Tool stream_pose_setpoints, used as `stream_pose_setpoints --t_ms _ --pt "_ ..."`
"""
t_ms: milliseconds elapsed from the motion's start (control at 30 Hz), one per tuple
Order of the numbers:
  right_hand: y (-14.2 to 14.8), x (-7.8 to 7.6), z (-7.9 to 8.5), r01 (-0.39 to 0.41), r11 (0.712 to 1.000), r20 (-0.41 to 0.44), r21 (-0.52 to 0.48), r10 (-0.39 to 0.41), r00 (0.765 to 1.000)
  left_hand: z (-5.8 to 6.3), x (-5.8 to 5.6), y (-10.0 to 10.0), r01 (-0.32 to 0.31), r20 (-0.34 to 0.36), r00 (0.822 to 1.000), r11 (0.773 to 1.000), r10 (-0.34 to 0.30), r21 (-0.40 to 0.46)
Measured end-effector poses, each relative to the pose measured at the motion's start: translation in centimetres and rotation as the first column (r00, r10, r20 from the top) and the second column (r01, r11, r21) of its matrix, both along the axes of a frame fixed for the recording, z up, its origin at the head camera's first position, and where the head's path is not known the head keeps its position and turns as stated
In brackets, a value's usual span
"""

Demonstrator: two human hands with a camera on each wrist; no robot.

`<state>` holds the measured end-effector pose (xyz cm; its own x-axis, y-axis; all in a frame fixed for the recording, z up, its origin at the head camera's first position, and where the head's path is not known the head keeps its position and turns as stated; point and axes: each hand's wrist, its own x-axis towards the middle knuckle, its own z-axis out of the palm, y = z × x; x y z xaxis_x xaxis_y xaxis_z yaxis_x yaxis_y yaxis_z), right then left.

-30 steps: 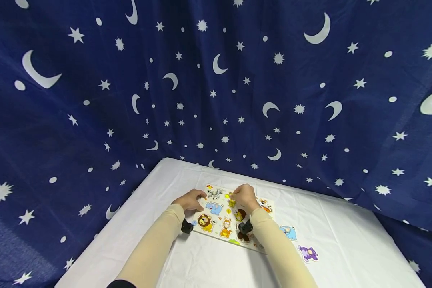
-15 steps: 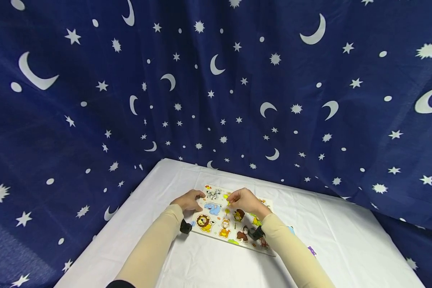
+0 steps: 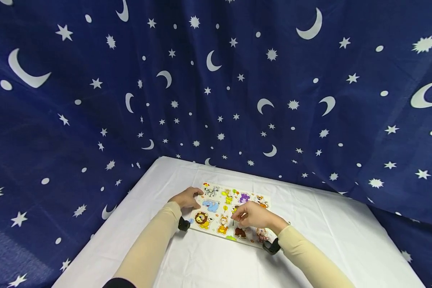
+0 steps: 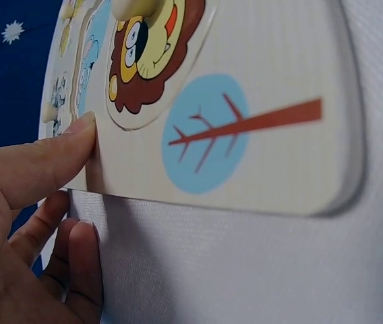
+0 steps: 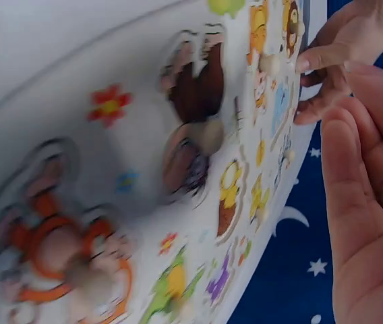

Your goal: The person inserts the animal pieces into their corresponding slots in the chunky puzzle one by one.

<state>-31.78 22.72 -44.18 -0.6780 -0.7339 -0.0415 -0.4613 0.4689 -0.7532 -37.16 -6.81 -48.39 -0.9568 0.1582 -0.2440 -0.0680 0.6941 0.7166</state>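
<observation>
A white puzzle board [image 3: 216, 218] with cartoon animals lies flat on the table. My left hand [image 3: 185, 198] holds its left edge; in the left wrist view the thumb presses its top and the other fingers curl beside the edge. Nearby on the board are a lion piece [image 4: 154, 61] with a knob and a blue elephant picture [image 3: 210, 205]. My right hand [image 3: 253, 216] hovers over the board's right half, above the gorilla piece [image 3: 240, 233], fingers loosely bent, nothing visible between them. The giraffe [image 3: 227, 196], purple hippo [image 3: 243, 198] and monkey piece [image 5: 77, 263] show around it.
A white cloth covers the table [image 3: 216, 264]. A dark blue curtain [image 3: 187, 80] with moons and stars hangs behind and to the left. Black wrist cameras [image 3: 271, 246] sit under both wrists.
My right hand has moved right and nearer, away from the giraffe, uncovering it and the purple hippo. Two loose pieces at the right are now behind the forearm. My left hand stays put.
</observation>
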Motion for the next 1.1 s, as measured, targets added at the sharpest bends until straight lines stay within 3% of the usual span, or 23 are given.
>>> stream_pose_setpoints --t_ms 200,533,967,1100 --pt "2.3 1.2 -0.1 -0.013 1.000 0.018 0.003 0.013 1.000 -0.1 -0.1 -0.1 0.005 -0.005 1.000 1.000 -0.005 -0.016" --pt "6.0 2.4 -0.5 0.076 0.997 0.082 -0.021 -0.074 0.994 -0.2 -0.3 -0.2 0.016 -0.011 1.000 1.000 -0.016 0.018" --pt "11.1 3.9 -1.8 0.222 0.974 0.072 -0.047 -0.219 0.973 -0.5 -0.4 -0.3 0.004 -0.013 1.000 1.000 -0.003 0.021" --pt "12.2 4.2 -2.4 0.232 0.971 0.075 -0.060 -0.227 0.971 -0.5 -0.3 -0.2 0.014 -0.010 1.000 0.999 -0.014 0.033"
